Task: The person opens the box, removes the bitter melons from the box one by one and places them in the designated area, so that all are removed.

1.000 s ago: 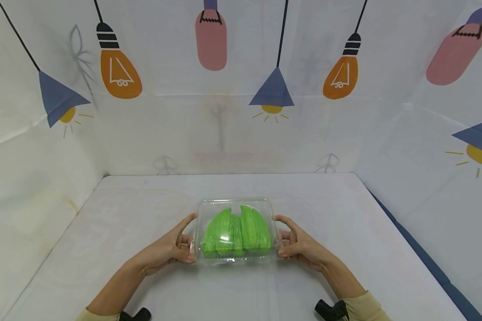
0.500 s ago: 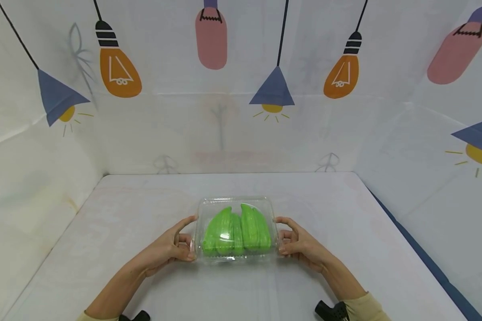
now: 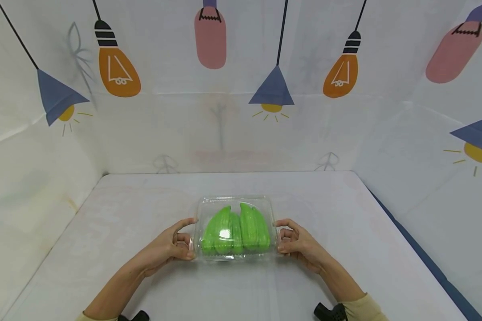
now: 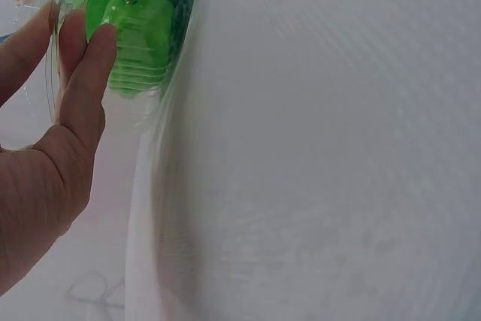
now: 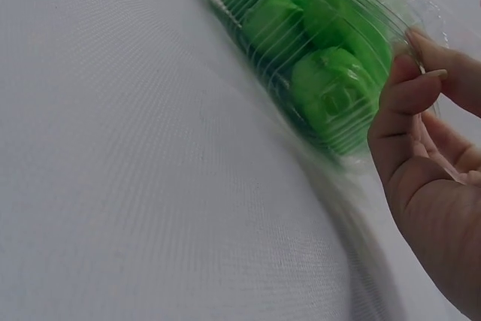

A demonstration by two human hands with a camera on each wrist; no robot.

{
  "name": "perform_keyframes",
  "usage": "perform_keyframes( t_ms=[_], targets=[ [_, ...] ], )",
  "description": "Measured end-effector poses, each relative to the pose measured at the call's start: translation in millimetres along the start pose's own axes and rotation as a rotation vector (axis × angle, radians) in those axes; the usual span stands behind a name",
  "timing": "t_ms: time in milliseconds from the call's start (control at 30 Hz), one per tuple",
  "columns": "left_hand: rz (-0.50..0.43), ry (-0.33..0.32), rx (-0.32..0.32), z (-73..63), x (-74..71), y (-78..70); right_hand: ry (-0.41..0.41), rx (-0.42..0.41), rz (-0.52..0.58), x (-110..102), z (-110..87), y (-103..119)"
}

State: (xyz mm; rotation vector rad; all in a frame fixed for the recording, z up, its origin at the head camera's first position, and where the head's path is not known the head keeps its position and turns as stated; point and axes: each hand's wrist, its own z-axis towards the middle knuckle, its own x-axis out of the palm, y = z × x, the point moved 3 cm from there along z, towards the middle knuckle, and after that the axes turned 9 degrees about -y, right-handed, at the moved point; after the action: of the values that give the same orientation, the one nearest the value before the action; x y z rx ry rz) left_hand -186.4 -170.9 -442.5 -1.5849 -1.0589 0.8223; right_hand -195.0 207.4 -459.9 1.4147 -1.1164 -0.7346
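Observation:
A clear plastic clamshell box point(image 3: 234, 201) stands near the middle of the white table in the head view, its lid down. Inside lie several long, ribbed, bright green vegetable-like pieces point(image 3: 250, 227), side by side; their exact kind is unclear. My left hand point(image 3: 169, 246) grips the box's left rim between thumb and fingers, index finger stretched toward the far corner. On the opposite rim my right hand point(image 3: 301, 246) holds on in a mirrored way. Through the box's ridged wall, both wrist views show rounded, lobed ends of green pieces point(image 4: 143, 39), point(image 5: 334, 88).
The white tabletop point(image 3: 241, 290) spreads around the box. Pale cloth walls point(image 3: 157, 133) printed with lamps and bulbs rise behind it and at both sides. A dark blue strip point(image 3: 421, 254) runs along the right table edge. Black wrist devices point(image 3: 331, 312) sit by the sleeves.

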Motion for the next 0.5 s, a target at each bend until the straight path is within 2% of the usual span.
perform_keyframes(
  t_ms=[500],
  targets=[
    [-0.006, -0.006, -0.009, -3.4, 2.1, -2.2, -0.011, -0.024, 0.045, 0.9, -1.1, -2.4]
  ],
)
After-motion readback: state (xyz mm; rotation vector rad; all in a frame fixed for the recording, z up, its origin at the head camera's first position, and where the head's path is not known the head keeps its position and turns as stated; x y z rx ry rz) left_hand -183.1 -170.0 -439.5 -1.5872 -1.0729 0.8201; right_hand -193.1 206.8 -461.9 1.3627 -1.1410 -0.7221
